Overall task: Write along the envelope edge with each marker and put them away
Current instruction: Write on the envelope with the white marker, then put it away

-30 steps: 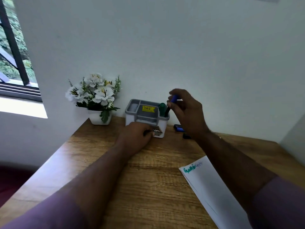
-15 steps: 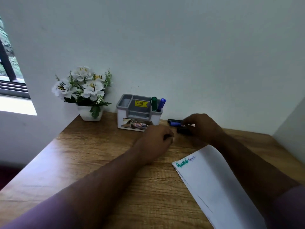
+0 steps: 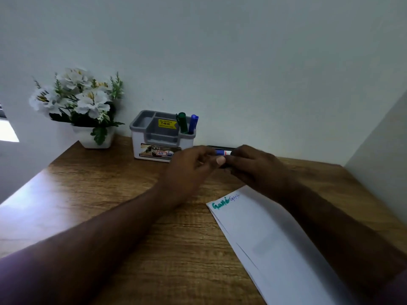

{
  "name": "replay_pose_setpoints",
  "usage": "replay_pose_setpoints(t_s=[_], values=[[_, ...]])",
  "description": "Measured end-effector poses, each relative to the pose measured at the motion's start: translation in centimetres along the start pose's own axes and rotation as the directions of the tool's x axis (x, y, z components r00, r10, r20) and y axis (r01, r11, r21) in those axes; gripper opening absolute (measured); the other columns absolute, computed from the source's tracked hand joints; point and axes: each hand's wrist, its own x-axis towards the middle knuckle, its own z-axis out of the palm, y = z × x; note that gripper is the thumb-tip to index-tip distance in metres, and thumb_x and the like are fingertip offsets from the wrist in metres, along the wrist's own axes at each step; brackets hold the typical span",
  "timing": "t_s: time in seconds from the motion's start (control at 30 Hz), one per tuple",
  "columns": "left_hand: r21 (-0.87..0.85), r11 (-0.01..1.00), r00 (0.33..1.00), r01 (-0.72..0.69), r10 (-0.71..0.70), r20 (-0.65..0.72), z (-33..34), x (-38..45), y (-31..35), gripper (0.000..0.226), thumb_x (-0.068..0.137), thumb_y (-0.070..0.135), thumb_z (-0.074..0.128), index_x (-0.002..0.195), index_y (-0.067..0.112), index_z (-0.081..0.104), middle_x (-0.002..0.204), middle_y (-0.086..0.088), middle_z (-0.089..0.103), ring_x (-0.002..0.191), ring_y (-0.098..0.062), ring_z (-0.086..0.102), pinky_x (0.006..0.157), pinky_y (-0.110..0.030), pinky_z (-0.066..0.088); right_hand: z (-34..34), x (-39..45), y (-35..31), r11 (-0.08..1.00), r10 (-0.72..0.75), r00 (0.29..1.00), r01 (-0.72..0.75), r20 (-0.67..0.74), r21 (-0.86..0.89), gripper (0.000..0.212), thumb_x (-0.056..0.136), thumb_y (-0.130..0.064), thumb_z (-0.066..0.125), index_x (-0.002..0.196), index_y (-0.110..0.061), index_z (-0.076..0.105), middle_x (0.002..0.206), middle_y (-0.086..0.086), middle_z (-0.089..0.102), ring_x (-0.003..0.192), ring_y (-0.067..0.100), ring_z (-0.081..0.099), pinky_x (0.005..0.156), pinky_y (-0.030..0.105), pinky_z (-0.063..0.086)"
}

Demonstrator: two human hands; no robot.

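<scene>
The left hand (image 3: 189,170) and right hand (image 3: 253,166) meet over the back of the desk (image 3: 132,216), fingertips together on a dark marker (image 3: 222,153) whose blue-and-white label shows between them. The left thumb and forefinger pinch its near end; the right fingers curl round the rest of the barrel, though most of it is hidden and exactly how they clamp cannot be told. A second dark pen-like thing (image 3: 220,147) lies on the desk just behind, against the wall; what it is I cannot tell.

At ten o'clock from the hands stands the grey-and-white organiser (image 3: 154,146), with a green marker (image 3: 182,123) and a blue marker (image 3: 193,124) upright in its right-hand compartment. At five o'clock the white envelope (image 3: 275,238) lies flat, green and blue writing (image 3: 224,202) along its upper-left edge. A pot of white flowers (image 3: 81,106) sits far out at nine to ten o'clock.

Two colours seem written and stowed, so the third marker appears to be in hand, likely at the uncapping. Next calls for pulling the cap straight off, swinging the tip to the envelope at five o'clock, and writing beside the blue script while something steadies the paper.
</scene>
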Motion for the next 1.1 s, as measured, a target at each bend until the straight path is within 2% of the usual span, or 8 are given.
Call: replay_pose_setpoints(t_s=[0.1, 0.23, 0.47, 0.57, 0.63, 0.77, 0.93, 1.1], values=[[0.031, 0.999, 0.996, 0.007, -0.009, 0.093, 0.4, -0.1, 0.1, 0.026, 0.083, 0.049, 0.06, 0.095, 0.029, 0.072, 0.075, 0.012, 0.07, 0.067, 0.0, 0.065, 0.06, -0.025, 0.058, -0.1, -1.1, -0.9, 0.997, 0.08, 0.996, -0.08, -0.04, -0.008, 0.029, 0.091, -0.031, 0.056, 0.1, -0.008, 0.072, 0.086, 0.01, 0.072, 0.071, 0.028, 0.067, 0.056, 0.034, 0.053], [-0.002, 1.0, 0.993, 0.0, 0.001, 0.116, 0.4, -0.1, 0.1, 0.021, 0.083, 0.043, 0.064, 0.087, 0.026, 0.074, 0.071, 0.006, 0.071, 0.061, -0.006, 0.066, 0.056, -0.028, 0.058, 0.5, -1.3, -1.4, 0.988, 0.147, 0.989, -0.148, -0.008, -0.042, 0.034, 0.091, -0.042, 0.05, 0.087, -0.016, 0.071, 0.073, 0.003, 0.072, 0.061, 0.022, 0.066, 0.05, 0.028, 0.046], [0.02, 0.999, 0.99, -0.049, 0.046, 0.135, 0.6, -0.3, 0.4, 0.03, 0.083, 0.052, 0.055, 0.084, 0.027, 0.072, 0.068, 0.012, 0.069, 0.059, -0.003, 0.065, 0.053, -0.017, 0.054, 0.7, -1.1, -1.2, 0.976, 0.207, 0.976, -0.21, 0.065, 0.055, 0.038, 0.088, -0.056, 0.051, 0.087, -0.025, 0.074, 0.073, -0.003, 0.075, 0.06, 0.014, 0.064, 0.048, 0.022, 0.042], [0.208, 0.959, 0.972, -0.192, 0.156, 0.177, 0.3, -0.3, 0.5, 0.025, 0.088, 0.044, 0.054, 0.093, 0.026, 0.071, 0.072, 0.013, 0.069, 0.072, 0.001, 0.062, 0.056, -0.014, 0.05, 1.2, -1.0, -1.6, 0.971, 0.238, 0.971, -0.239, 0.036, 0.03, 0.039, 0.085, -0.057, 0.058, 0.071, -0.022, 0.069, 0.066, -0.003, 0.072, 0.051, 0.009, 0.055, 0.043, 0.019, 0.029], [0.219, 0.95, 0.964, -0.222, 0.18, 0.196, 0.2, -0.3, 0.5, 0.024, 0.09, 0.042, 0.052, 0.101, 0.028, 0.068, 0.083, 0.013, 0.07, 0.081, 0.003, 0.061, 0.064, -0.013, 0.05, 1.5, -1.0, -2.0, 0.962, 0.262, 0.965, -0.263, 0.022, 0.07, 0.036, 0.083, -0.056, 0.06, 0.072, -0.022, 0.068, 0.068, -0.003, 0.072, 0.053, 0.007, 0.052, 0.043, 0.019, 0.031], [0.167, 0.975, 0.967, -0.144, 0.103, 0.234, 0.6, -0.5, 0.7, 0.025, 0.094, 0.044, 0.047, 0.111, 0.035, 0.062, 0.092, 0.024, 0.062, 0.092, 0.011, 0.056, 0.073, -0.005, 0.045, 1.5, -1.1, -1.8, 0.945, 0.235, 0.971, -0.24, 0.051, 0.221, 0.016, 0.084, -0.032, 0.068, 0.084, -0.017, 0.068, 0.077, 0.002, 0.07, 0.065, 0.01, 0.053, 0.054, 0.024, 0.037], [0.217, 0.968, 0.976, -0.125, 0.08, 0.204, 0.6, -0.2, 0.5, 0.022, 0.094, 0.029, 0.053, 0.112, 0.027, 0.066, 0.09, 0.028, 0.053, 0.083, 0.022, 0.05, 0.072, 0.007, 0.034, 1.9, -1.3, -1.7, 0.975, 0.208, 0.977, -0.21, -0.042, -0.071, 0.026, 0.088, -0.041, 0.057, 0.085, -0.018, 0.07, 0.072, 0.0, 0.07, 0.063, 0.017, 0.062, 0.053, 0.024, 0.038], [0.241, 0.946, 0.959, -0.218, 0.161, 0.234, 0.7, -0.6, 0.9, 0.021, 0.095, 0.019, 0.052, 0.109, 0.022, 0.066, 0.09, 0.022, 0.054, 0.081, 0.014, 0.049, 0.076, 0.003, 0.035, 1.8, -1.5, -2.3, 0.973, 0.203, 0.973, -0.213, -0.113, -0.09, 0.039, 0.086, -0.053, 0.043, 0.069, -0.024, 0.063, 0.054, -0.006, 0.064, 0.044, 0.013, 0.057, 0.045, 0.019, 0.028]])
